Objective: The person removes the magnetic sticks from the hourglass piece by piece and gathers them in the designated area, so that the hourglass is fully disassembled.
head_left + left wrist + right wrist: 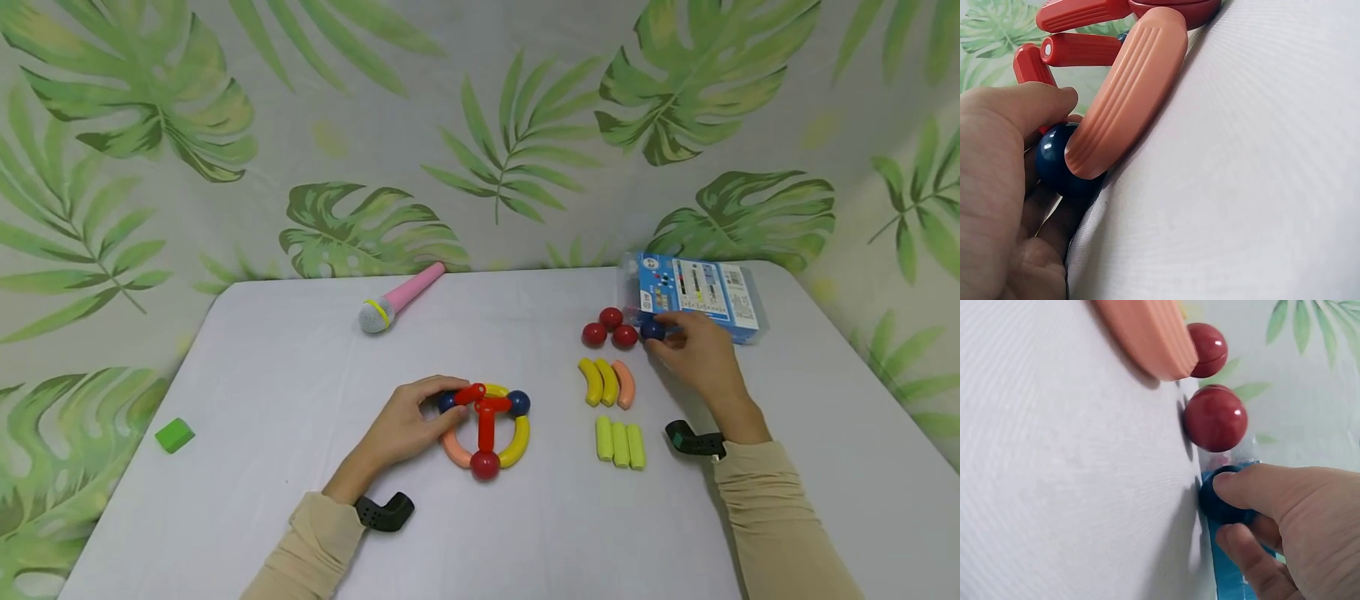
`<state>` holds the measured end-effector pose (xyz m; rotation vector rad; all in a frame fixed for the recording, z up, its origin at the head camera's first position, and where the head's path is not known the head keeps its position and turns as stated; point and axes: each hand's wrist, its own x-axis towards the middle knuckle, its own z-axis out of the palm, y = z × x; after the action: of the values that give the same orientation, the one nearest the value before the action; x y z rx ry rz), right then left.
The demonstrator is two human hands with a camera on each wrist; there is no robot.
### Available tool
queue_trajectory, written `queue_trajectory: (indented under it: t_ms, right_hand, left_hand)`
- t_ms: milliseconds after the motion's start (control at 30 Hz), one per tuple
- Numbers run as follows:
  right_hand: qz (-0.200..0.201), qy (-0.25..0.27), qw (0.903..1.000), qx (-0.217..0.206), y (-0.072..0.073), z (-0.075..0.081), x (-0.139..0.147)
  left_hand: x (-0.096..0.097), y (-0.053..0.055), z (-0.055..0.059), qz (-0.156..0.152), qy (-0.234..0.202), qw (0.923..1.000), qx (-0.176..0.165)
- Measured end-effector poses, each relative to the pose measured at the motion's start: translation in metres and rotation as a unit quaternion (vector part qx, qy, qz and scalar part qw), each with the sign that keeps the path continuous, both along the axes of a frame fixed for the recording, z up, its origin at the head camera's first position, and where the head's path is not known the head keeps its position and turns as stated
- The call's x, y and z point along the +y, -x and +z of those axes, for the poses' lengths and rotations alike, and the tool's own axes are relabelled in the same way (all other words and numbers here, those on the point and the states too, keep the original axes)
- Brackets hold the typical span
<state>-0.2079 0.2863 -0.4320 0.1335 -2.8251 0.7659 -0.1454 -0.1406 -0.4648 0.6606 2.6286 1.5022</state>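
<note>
A ring of magnetic building pieces [522, 437] lies mid-table, made of curved yellow and orange rods joined by balls, with red rods [486, 429] pointing inward and upward. My left hand [405, 421] grips its left blue ball [1054, 159], the thumb beside a red rod; an orange curved rod [1132, 94] joins that ball. Farther back on the right, my right hand [697, 350] pinches a loose blue ball [652, 329] between thumb and fingers. Beside that ball are three red balls [624, 337], and the blue toy box [697, 287] lies just behind it.
Two yellow curved rods [590, 382] and an orange one [624, 385] lie in front of the red balls. Nearer still are three light-green straight rods [620, 444]. A pink toy microphone [405, 298] lies at the back, and a green block [175, 435] at far left.
</note>
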Motion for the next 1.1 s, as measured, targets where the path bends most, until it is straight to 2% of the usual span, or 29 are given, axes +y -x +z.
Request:
queue_trajectory:
  t_ms: [333, 667, 900, 1100]
  right_hand:
    - [-0.004, 0.008, 0.9999, -0.014, -0.003, 0.001, -0.002]
    - [0.006, 0.009, 0.9998, -0.015, -0.006, 0.009, -0.002]
    - [0.025, 0.016, 0.9992, 0.028, -0.006, 0.021, -0.005]
    - [0.038, 0.021, 0.9976, 0.053, -0.012, 0.036, -0.013]
  left_hand:
    - [-0.001, -0.001, -0.001, -0.002, -0.004, 1.0000, -0.001]
    - [-0.001, -0.001, 0.000, -0.003, -0.003, 1.0000, -0.006]
    - [-0.001, 0.000, 0.000, -0.010, -0.005, 0.9999, 0.007]
    - [-0.001, 0.001, 0.001, -0.028, -0.027, 0.9987, 0.032]
